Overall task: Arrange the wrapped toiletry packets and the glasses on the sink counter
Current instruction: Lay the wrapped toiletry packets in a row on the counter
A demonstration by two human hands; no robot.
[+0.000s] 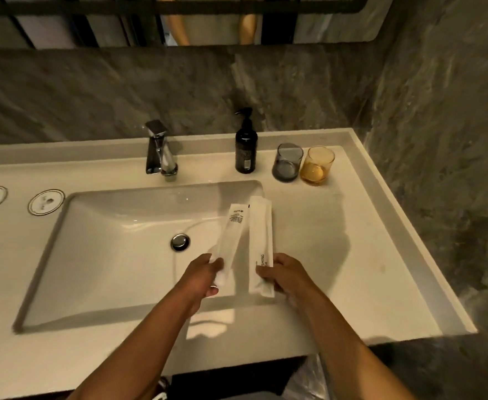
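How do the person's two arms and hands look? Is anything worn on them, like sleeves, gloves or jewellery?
Both forearms are bare as far as the picture shows: no sleeves and no gloves. The left hand and the right hand show no ring, watch or bracelet. The fingernails appear short and unpainted.

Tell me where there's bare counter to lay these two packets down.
The widest bare patch is the counter right of the basin, in front of the grey glass and amber glass. Behind it, the glasses and soap bottle crowd the strip. The left hand and right hand each hold a packet.
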